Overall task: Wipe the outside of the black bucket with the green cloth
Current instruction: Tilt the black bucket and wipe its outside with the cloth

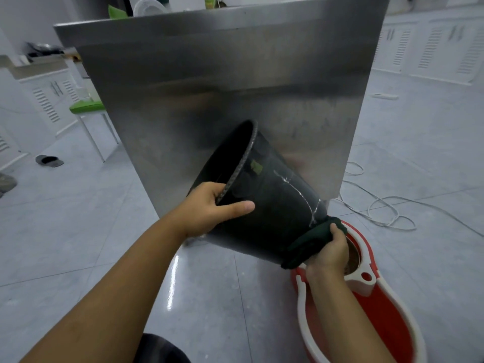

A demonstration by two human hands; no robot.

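Bucket [272, 205], black and tapered, is held off the tiled floor [78, 231] and tipped on its side, its open mouth turned up and to the left, its base pointed down and to the right. The rim is gripped by the left hand [209, 208]: the fingers are hooked over the edge into the mouth, and the thumb is laid flat along the outer wall. White scratch lines and a small greenish sticker are seen on that wall. The green cloth [311, 242], dark and bunched, is pressed against the bucket's base end by the right hand [331, 251], which is closed around it. Just beneath that hand a red and white mop bucket [379, 305] is set on the floor. A brushed steel cabinet [222, 87] is seen directly behind, and white cables [379, 208] are looped on the tiles to the right.
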